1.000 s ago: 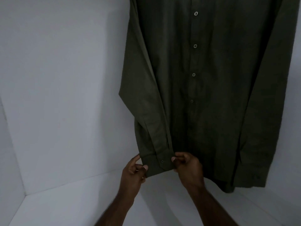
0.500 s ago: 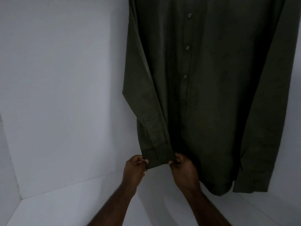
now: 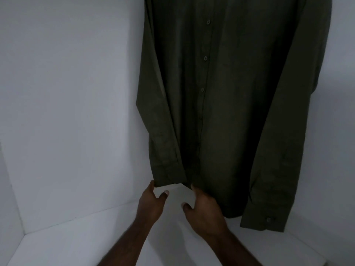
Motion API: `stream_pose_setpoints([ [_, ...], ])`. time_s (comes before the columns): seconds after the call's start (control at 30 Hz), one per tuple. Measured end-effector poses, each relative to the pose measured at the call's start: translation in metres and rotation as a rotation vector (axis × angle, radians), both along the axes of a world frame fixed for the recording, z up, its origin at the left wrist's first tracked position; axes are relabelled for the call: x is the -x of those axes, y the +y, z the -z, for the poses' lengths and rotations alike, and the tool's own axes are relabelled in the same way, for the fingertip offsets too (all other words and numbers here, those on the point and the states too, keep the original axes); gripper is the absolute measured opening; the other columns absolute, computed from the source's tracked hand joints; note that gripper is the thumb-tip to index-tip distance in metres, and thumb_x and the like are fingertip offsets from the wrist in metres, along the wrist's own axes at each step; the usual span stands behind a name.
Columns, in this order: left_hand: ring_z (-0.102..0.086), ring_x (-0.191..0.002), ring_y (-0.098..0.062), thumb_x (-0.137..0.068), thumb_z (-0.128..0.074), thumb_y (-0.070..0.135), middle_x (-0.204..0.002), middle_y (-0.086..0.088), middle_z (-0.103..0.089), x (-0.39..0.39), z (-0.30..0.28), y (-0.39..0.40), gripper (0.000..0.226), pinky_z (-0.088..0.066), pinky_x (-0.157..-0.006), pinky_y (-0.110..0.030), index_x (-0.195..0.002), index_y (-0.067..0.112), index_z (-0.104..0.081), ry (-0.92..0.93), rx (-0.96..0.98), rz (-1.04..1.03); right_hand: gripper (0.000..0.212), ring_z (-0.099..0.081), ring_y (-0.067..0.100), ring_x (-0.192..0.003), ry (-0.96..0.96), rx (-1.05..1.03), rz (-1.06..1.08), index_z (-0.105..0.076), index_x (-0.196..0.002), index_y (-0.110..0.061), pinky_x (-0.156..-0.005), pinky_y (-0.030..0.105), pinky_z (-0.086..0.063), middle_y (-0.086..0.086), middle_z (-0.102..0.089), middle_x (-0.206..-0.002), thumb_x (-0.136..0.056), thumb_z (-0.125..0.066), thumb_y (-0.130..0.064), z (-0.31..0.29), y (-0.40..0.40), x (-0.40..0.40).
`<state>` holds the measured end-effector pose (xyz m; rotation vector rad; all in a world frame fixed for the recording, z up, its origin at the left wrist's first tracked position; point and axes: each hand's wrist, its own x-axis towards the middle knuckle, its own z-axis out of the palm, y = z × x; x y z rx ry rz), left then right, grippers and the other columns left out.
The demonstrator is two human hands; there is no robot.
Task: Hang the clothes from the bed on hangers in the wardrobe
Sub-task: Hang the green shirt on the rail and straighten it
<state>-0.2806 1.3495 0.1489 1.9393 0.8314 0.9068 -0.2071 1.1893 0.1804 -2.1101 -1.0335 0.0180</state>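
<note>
Where the two bare forearms reach up from the bottom of the view, the hands sit just under the end of a sleeve. The left hand (image 3: 151,203) has its fingers spread, one fingertip touching the outer corner of the cuff (image 3: 169,174) and the thumb held away from the cloth; it grips nothing. The right hand (image 3: 201,210) is likewise loose, fingers relaxed and apart, its upper fingertips touching the inner corner of the same cuff and the front of the shirt beside it. Whether any cloth is caught under that fingertip I cannot tell, but the fingers are not curled round it.

Beyond the hands hangs the shirt (image 3: 236,104), a dark olive, long-sleeved one, buttoned down the front with a row of small buttons (image 3: 205,58). It hangs straight inside the wardrobe, its top cut off by the upper edge of the view, so the hanger cannot be seen. The near sleeve drops along the shirt's left side to the cuff at the hands. The other sleeve (image 3: 284,150) hangs lower on the right, ending in a cuff with one button.

Below the shirt lies the white floor of the wardrobe (image 3: 67,244), and behind it stands the white back wall (image 3: 73,104), meeting a side wall at the left.
</note>
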Motion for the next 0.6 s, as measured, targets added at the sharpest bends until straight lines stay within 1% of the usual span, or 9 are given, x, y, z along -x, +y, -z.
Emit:
stream_pose_setpoints([
  [0.03,-0.047,-0.135,-0.023,-0.097,-0.063,0.034,-0.152,0.0,-0.046,0.003,0.002,-0.003,0.067,-0.039,-0.107,-0.031,-0.155,0.018,-0.032,0.002,-0.018,-0.023,0.066,-0.046,0.012,-0.136,-0.022,-0.009,-0.011,-0.027,-0.156,-0.02,-0.109,0.019,-0.034,-0.005,-0.046,-0.151,-0.099,-0.057,-0.037,-0.001,-0.002,0.003],
  [0.1,-0.036,-0.145,-0.023,-0.097,-0.063,0.035,-0.161,-0.001,-0.032,0.01,0.006,-0.007,0.075,-0.032,-0.114,-0.034,-0.158,0.018,-0.022,0.005,-0.066,-0.054,0.066,-0.044,0.012,-0.137,-0.068,-0.026,-0.025,-0.026,-0.156,-0.022,-0.109,0.02,-0.034,-0.006,-0.044,-0.153,-0.1,-0.056,-0.038,-0.004,-0.004,0.01],
  [0.2,-0.034,-0.146,-0.021,-0.097,-0.062,0.035,-0.162,-0.001,-0.03,0.018,0.008,-0.006,0.075,-0.029,-0.115,-0.032,-0.158,0.019,-0.021,0.009,-0.141,-0.056,0.066,-0.042,0.011,-0.139,-0.126,-0.045,-0.043,-0.025,-0.157,-0.023,-0.11,0.021,-0.034,-0.006,-0.041,-0.155,-0.1,-0.055,-0.04,-0.007,-0.005,0.016],
  [0.3,-0.032,-0.147,-0.02,-0.098,-0.061,0.036,-0.163,-0.001,-0.029,0.026,0.005,-0.005,0.074,-0.028,-0.115,-0.03,-0.158,0.019,-0.022,0.022,-0.199,-0.061,0.067,-0.04,0.009,-0.14,-0.164,-0.06,-0.058,-0.025,-0.157,-0.022,-0.11,0.017,-0.029,-0.006,-0.039,-0.157,-0.1,-0.056,-0.04,-0.011,-0.006,0.02],
  [0.37,-0.029,-0.149,-0.02,-0.098,-0.06,0.036,-0.163,0.0,-0.027,0.031,0.003,-0.006,0.074,-0.028,-0.119,-0.034,-0.158,0.02,-0.021,0.019,-0.278,-0.076,0.067,-0.039,0.009,-0.141,-0.179,-0.073,-0.073,-0.026,-0.157,-0.022,-0.111,0.017,-0.029,-0.006,-0.038,-0.157,-0.1,-0.056,-0.039,-0.014,-0.006,0.023],
  [0.43,-0.023,-0.151,-0.021,-0.098,-0.059,0.036,-0.165,0.001,-0.022,0.035,-0.002,-0.008,0.074,-0.028,-0.121,-0.044,-0.159,0.021,-0.019,0.015,-0.373,-0.091,0.067,-0.039,0.009,-0.141,-0.204,-0.092,-0.094,-0.026,-0.157,-0.022,-0.112,0.019,-0.03,-0.006,-0.038,-0.157,-0.099,-0.057,-0.038,-0.019,-0.007,0.026],
  [0.47,-0.018,-0.153,-0.02,-0.099,-0.058,0.037,-0.166,0.002,-0.019,0.036,-0.004,-0.009,0.075,-0.027,-0.122,-0.046,-0.159,0.022,-0.017,0.016,-0.411,-0.1,0.066,-0.038,0.008,-0.141,-0.225,-0.102,-0.108,-0.027,-0.156,-0.022,-0.113,0.019,-0.03,-0.006,-0.038,-0.157,-0.099,-0.057,-0.037,-0.021,-0.007,0.028],
  [0.6,-0.008,-0.155,-0.018,-0.099,-0.057,0.039,-0.167,0.004,-0.01,0.039,-0.016,-0.016,0.078,-0.023,-0.123,-0.046,-0.16,0.022,-0.011,0.027,-0.482,-0.119,0.065,-0.033,0.008,-0.144,-0.311,-0.108,-0.142,-0.027,-0.156,-0.021,-0.112,0.017,-0.024,-0.006,-0.035,-0.159,-0.1,-0.056,-0.035,-0.03,-0.009,0.032],
])
